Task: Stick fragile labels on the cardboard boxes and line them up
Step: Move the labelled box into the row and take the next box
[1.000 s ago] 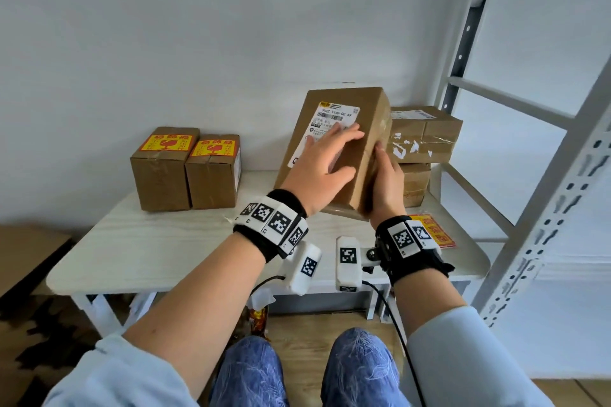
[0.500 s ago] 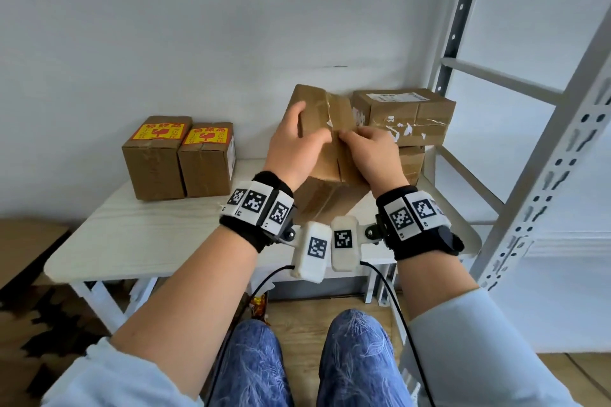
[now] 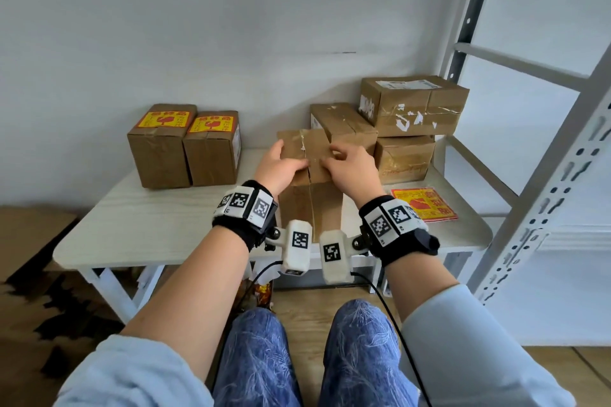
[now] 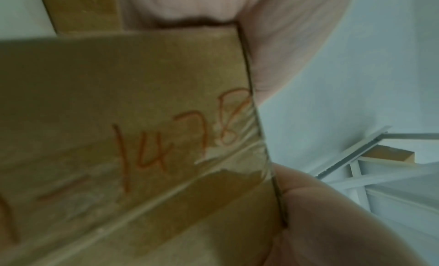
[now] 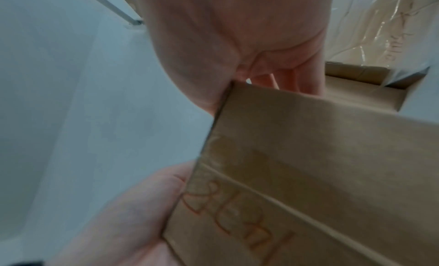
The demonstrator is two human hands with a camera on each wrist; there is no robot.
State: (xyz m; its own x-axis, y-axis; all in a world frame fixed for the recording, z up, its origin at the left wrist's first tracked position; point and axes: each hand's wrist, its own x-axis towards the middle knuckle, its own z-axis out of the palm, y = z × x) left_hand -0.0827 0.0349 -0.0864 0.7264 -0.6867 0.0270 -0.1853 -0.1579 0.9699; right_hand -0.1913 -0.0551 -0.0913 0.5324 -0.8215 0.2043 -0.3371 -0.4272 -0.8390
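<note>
While both hands, left [image 3: 277, 166] and right [image 3: 351, 166], grip the unlabelled box [image 3: 309, 175] by its top edges with curled fingers, standing mid-counter [image 3: 139, 218], we judge a careless slide could knock the stacked boxes [image 3: 410, 129] just beside it.

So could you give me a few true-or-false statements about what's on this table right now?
1. Both hands, left hand and right hand, hold the middle box. True.
2. Two boxes on the left carry yellow labels on top. True.
3. The middle box already has a yellow label on top. False: only tape shows there.
4. The label sheets lie left of the hands. False: they lie on the right.
</note>
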